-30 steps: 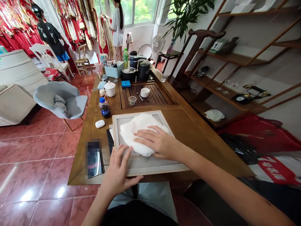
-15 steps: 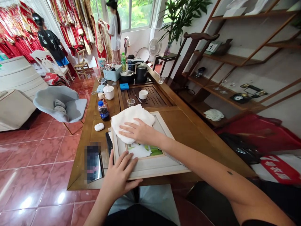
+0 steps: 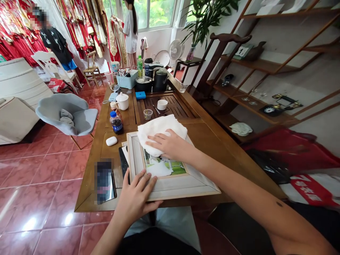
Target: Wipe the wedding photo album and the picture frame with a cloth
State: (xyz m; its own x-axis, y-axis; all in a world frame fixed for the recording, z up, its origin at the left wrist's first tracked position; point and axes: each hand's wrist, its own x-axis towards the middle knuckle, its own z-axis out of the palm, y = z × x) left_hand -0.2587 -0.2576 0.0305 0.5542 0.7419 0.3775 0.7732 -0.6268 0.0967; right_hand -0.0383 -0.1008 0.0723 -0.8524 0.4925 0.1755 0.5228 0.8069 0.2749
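Observation:
A pale wooden picture frame (image 3: 183, 186) lies flat on the near end of a long wooden table (image 3: 220, 148), with a green and white picture under its glass. My left hand (image 3: 136, 198) lies flat on the frame's near left corner, fingers spread. A white cloth (image 3: 156, 129) sits bunched over the frame's far part. My right hand (image 3: 168, 145) presses on that cloth with fingers stretched out over it.
A phone (image 3: 104, 180) lies at the table's left edge, an earbud case (image 3: 111, 141) and a cola bottle (image 3: 116, 122) beyond it. A tea tray with cups, kettle (image 3: 160, 80) and bottles fills the far half. A grey chair (image 3: 69, 115) stands left; two people stand by red garments.
My right hand slid the cloth from the frame's middle up to its far left, then to the far right, uncovering the picture. The left hand stayed on the near corner.

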